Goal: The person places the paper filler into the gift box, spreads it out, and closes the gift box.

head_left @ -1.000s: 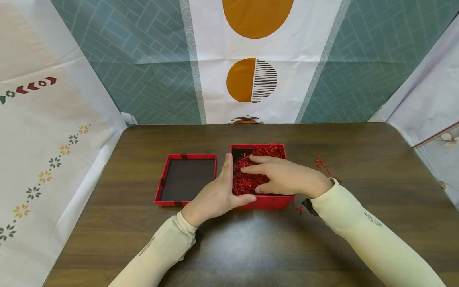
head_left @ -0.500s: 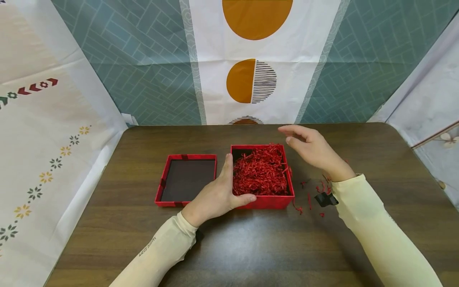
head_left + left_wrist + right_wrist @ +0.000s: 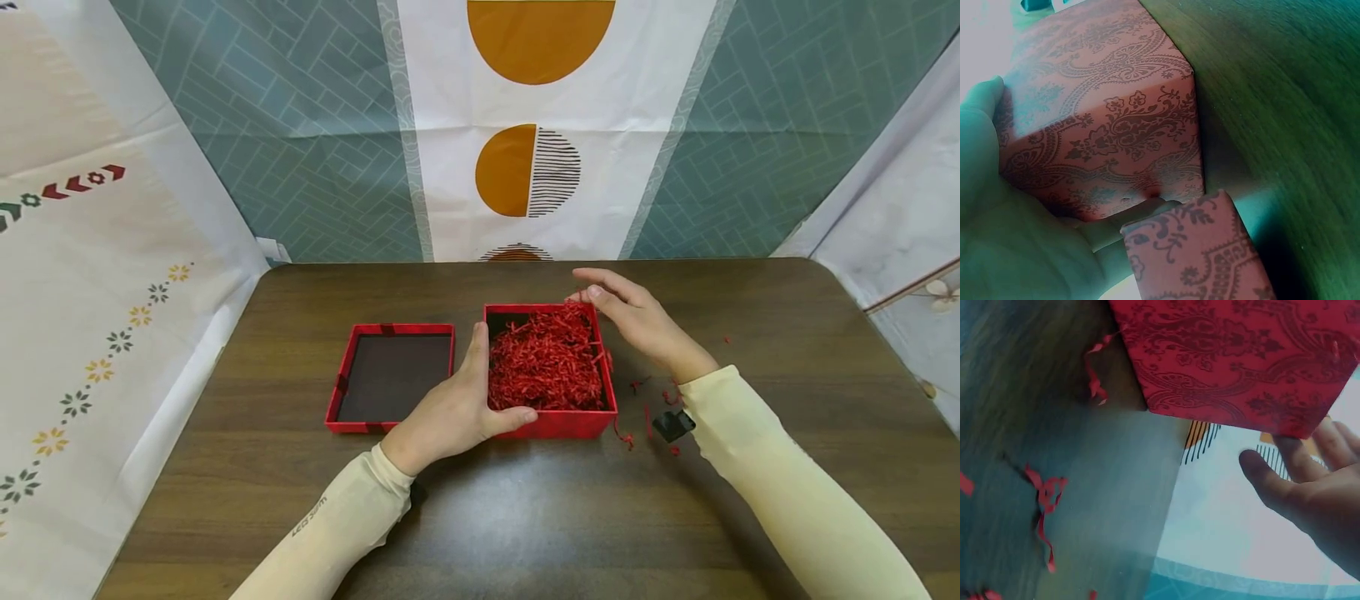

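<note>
Head view: left hand [image 3: 453, 414] spread against red, patterned, rectangular box [image 3: 562, 426] holding red crinkled paper shreds [image 3: 543, 358]; right hand [image 3: 639, 318], thumb and fingers uncurled, at box's far right corner.

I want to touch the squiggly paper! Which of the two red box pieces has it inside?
The deeper red box, touched by the left hand, holds the red paper shreds; the shallow red lid shows only its dark inside.

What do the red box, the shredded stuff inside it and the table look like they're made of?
Red box: probably stiff cardboard covered in printed paper or fabric, given crisp edges and floral pattern. Shredded stuff: likely crinkled paper, in thin kinked strips. Table: wood or wood-look laminate, with brown grain and soft sheen.
</note>
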`<state>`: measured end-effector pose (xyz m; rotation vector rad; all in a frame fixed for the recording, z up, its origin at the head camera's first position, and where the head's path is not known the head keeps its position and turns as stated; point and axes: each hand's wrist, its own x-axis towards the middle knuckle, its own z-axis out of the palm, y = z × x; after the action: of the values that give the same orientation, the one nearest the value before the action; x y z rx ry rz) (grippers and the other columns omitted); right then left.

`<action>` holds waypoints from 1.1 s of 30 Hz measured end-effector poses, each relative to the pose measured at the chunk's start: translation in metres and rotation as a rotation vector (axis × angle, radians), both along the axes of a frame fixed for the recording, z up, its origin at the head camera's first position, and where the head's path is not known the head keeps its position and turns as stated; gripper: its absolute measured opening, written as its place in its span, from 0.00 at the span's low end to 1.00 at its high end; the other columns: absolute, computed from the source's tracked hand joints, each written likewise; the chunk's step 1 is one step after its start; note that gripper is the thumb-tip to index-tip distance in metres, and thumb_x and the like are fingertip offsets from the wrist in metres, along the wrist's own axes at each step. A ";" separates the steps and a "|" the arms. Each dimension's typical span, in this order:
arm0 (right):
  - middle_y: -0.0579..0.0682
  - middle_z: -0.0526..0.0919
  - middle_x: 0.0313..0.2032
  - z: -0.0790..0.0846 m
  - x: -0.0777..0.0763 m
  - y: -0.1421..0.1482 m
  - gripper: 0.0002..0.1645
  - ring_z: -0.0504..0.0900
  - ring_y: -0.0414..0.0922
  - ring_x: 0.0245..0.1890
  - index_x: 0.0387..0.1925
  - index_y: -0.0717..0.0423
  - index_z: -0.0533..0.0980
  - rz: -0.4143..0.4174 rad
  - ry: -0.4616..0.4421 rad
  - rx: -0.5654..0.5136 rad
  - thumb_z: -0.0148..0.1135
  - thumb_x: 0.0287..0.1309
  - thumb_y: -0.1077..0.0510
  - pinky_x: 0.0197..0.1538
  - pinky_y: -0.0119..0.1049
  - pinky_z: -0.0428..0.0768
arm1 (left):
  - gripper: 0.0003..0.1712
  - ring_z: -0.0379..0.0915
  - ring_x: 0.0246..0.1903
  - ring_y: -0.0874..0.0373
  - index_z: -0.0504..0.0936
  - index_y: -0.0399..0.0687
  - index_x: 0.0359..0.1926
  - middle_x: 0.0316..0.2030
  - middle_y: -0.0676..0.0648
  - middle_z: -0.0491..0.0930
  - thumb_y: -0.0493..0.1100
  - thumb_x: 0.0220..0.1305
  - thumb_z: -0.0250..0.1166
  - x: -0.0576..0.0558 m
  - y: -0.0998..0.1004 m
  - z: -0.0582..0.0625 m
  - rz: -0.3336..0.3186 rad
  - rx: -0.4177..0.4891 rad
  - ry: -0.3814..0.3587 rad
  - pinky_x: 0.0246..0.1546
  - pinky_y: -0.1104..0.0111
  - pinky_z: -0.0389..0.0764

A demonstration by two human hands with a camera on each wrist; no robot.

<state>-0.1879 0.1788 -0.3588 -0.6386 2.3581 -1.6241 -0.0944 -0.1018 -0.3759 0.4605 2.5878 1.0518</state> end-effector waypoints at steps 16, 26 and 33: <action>0.52 0.75 0.66 0.005 0.033 0.010 0.30 0.55 0.55 0.75 0.78 0.42 0.59 0.082 0.196 0.317 0.45 0.80 0.48 0.69 0.62 0.56 | 0.74 0.77 0.16 0.59 0.20 0.50 0.78 0.78 0.43 0.30 0.74 0.59 0.65 -0.001 0.004 0.000 -0.008 -0.011 0.028 0.18 0.67 0.74; 0.68 0.66 0.69 0.003 0.074 0.034 0.34 0.66 0.64 0.68 0.81 0.51 0.48 -0.134 -0.050 0.031 0.39 0.82 0.48 0.66 0.58 0.64 | 0.74 0.57 0.08 0.62 0.19 0.54 0.78 0.79 0.47 0.29 0.75 0.58 0.64 0.000 0.007 -0.001 0.001 0.000 -0.006 0.12 0.67 0.60; 0.65 0.38 0.78 -0.001 0.123 0.010 0.41 0.52 0.70 0.72 0.79 0.36 0.24 -0.070 -0.249 -0.103 0.36 0.82 0.46 0.65 0.66 0.59 | 0.74 0.59 0.08 0.60 0.19 0.57 0.78 0.79 0.49 0.30 0.76 0.57 0.65 0.001 0.003 0.000 0.036 -0.002 -0.023 0.13 0.66 0.62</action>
<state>-0.0653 0.1883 -0.3598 -0.3506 2.1523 -1.7508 -0.0931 -0.0990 -0.3758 0.4001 2.5865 1.0597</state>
